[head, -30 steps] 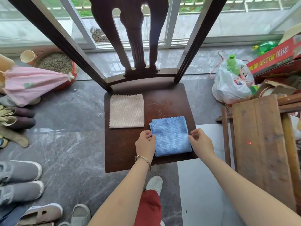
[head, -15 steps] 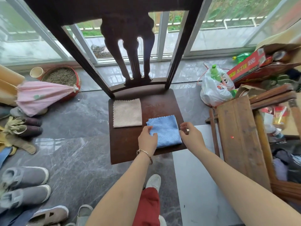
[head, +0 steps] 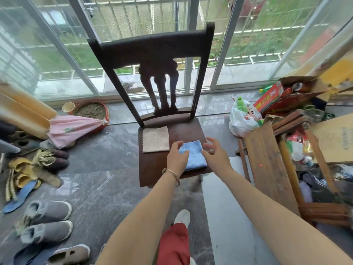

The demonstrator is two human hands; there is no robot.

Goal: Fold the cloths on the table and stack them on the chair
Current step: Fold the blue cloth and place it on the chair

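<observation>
Lifted left hand [head: 176, 157] and right hand [head: 215, 155], both spread wide and empty, off folded blue cloth [head: 194, 157] at centre frame on chair [head: 158, 169] beside beige cloth [head: 155, 139]; judged stacking outstanding, regrip required.

The red box [head: 268, 97] bears what looks like "20"; other print blurs.

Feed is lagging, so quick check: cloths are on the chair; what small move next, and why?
Probably grip the blue cloth with the left hand and right hand and set it on the beige cloth: they lie side by side on the chair, unstacked.
</observation>
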